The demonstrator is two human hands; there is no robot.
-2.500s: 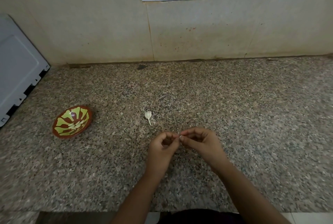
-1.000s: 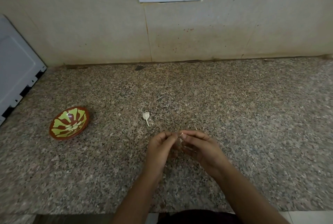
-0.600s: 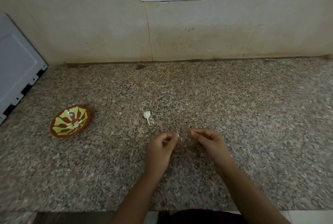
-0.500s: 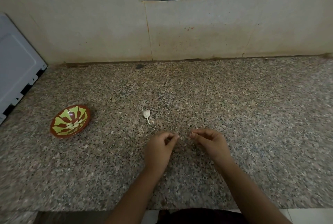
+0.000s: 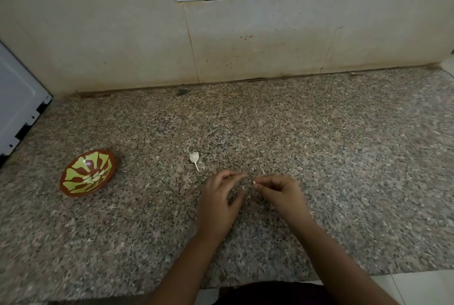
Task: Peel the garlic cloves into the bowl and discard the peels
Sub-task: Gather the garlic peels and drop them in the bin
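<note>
Both hands have come apart since a second ago, when their fingertips met over the counter (image 5: 344,157). The left hand (image 5: 219,202) has also loosened. Its forefinger and thumb now stand apart, curved, and bare counter shows in the gap, so it seems to hold nothing. The right hand (image 5: 281,193) has its fingertips pressed together in a narrow pinch. A pale spot shows at the tips, but I cannot tell if it is a small clove, a piece of peel or only a nail. A tiny pale fleck (image 5: 242,187) shows between the two hands, too small to name.

One unpeeled clove (image 5: 193,157) lies alone on the counter at 11 o'clock from the left hand, near it but not touching, with its thin tail towards the hands. The bowl (image 5: 81,194) stands well apart at 9 o'clock, and peeled cloves (image 5: 93,178) lie inside it.

I judge this clove to be very light and firm inside, with a dry, papery skin that tears easily and sticks to fingers. Its body is smooth and can slip or roll, so it is better to pinch it across the thick part with one hand. The other hand can pull the skin from the tail end. The loose peel is so light that it may blow or fall away.
</note>
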